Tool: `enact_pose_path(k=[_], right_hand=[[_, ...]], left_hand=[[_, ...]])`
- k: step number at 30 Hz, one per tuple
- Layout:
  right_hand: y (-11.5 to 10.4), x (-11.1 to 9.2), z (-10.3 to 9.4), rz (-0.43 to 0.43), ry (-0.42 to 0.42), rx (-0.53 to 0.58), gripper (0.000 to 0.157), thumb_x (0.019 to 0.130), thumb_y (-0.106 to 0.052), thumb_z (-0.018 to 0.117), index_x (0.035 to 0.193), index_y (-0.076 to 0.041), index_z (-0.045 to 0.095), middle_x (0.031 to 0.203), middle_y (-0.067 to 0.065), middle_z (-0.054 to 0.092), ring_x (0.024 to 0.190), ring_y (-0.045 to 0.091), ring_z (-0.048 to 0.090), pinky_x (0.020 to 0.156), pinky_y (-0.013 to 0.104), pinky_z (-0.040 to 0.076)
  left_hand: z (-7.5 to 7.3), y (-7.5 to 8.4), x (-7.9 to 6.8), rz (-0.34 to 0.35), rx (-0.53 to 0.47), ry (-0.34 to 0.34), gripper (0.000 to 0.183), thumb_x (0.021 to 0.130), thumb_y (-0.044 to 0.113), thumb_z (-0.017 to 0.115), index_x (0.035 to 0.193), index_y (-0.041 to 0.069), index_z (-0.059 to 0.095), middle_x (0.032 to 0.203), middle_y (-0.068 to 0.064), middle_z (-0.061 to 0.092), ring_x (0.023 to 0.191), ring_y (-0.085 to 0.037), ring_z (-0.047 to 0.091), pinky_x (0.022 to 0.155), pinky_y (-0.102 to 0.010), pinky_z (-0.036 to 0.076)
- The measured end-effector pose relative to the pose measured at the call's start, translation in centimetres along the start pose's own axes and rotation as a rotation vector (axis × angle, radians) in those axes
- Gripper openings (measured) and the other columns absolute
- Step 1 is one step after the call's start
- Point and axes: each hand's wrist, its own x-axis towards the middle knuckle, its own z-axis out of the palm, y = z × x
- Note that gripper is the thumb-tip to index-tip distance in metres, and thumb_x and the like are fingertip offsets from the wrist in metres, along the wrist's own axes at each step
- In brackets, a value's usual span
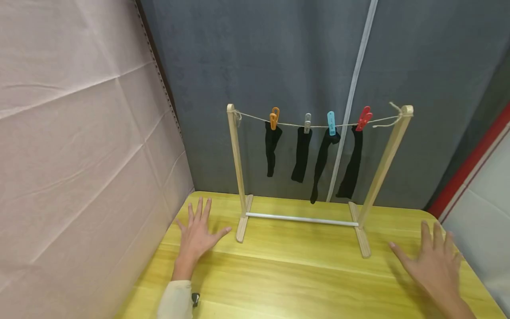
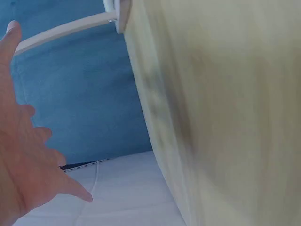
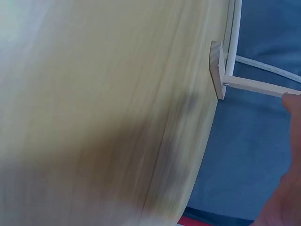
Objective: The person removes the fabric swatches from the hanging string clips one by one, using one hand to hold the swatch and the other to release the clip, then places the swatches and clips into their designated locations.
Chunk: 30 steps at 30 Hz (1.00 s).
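My left hand (image 1: pixel 196 239) is spread over the table's left side, fingers straight and apart, holding nothing. On the right, my right hand (image 1: pixel 434 266) is likewise spread with nothing in it. Between and beyond them stands a wooden drying rack (image 1: pixel 237 159) with a string (image 1: pixel 288 125) tied across its two posts. Several black socks hang from the string: one under an orange clothespin (image 1: pixel 274 118), one under a grey clothespin (image 1: pixel 307 123), one bunched at the top under a light blue clothespin (image 1: pixel 331 123), and one under a red clothespin (image 1: pixel 364 118).
The rack's feet (image 1: pixel 362 241) rest on the yellow wood-grain table (image 1: pixel 279 270), joined by a white rod (image 1: pixel 303 219). A grey curtain (image 1: pixel 207 88) hangs behind. Pale pink cloth (image 1: pixel 87 155) borders the left side, and a red-edged white panel (image 1: pixel 488 199) the right.
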Motion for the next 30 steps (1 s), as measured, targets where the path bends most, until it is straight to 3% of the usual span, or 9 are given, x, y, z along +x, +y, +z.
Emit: enact_pose_path(k=[5,11,19,26,30], right_hand=[[-1.3,0.5,0.1,-0.077,0.080,0.057,0.114,0.091,-0.062,0.071,0.166,0.005,0.017,0.168,0.041,0.016,0.149,0.068,0.018,0.099,0.088,0.023],[-3.8,1.3,-0.9,-0.121,0.111,0.103,0.114,0.091,-0.060,0.073,0.168,0.000,0.015,0.174,0.033,0.010,0.154,0.064,0.017,0.107,0.085,0.024],[-7.6,2.5,-2.8,-0.165,0.149,0.106,0.115,0.091,-0.064,0.070,0.171,-0.007,0.009,0.178,0.023,0.004,0.163,0.054,0.003,0.120,0.080,0.017],[-11.5,3.1,-4.3,-0.239,0.257,0.144,0.115,0.087,-0.066,0.073,0.171,-0.013,0.014,0.179,0.015,0.009,0.167,0.042,0.006,0.131,0.069,0.009],[-14.2,3.6,-5.0,-0.305,0.375,0.180,0.112,0.088,-0.080,0.059,0.171,-0.015,0.021,0.179,0.013,0.017,0.167,0.038,0.013,0.133,0.064,0.013]], left_hand=[[-0.5,1.0,0.4,0.020,-0.063,0.026,0.122,0.082,0.089,0.061,0.170,0.038,-0.007,0.181,-0.002,-0.001,0.165,-0.046,-0.002,0.111,-0.093,0.002],[-1.6,3.1,0.9,0.084,-0.091,0.097,0.122,0.082,0.086,0.065,0.170,0.039,-0.004,0.180,0.008,-0.006,0.166,-0.043,0.006,0.116,-0.089,0.011],[-2.8,7.8,1.5,0.202,-0.130,0.198,0.120,0.083,0.076,0.074,0.171,0.038,0.001,0.181,0.007,0.002,0.168,-0.034,0.004,0.122,-0.081,0.019],[-3.1,11.5,2.4,0.304,-0.168,0.306,0.118,0.084,0.074,0.074,0.172,0.032,0.007,0.180,0.003,0.015,0.165,-0.028,0.024,0.124,-0.074,0.027],[-3.5,13.3,3.0,0.341,-0.189,0.330,0.117,0.086,0.072,0.074,0.172,0.031,0.006,0.179,0.006,0.015,0.159,-0.026,0.039,0.123,-0.074,0.029]])
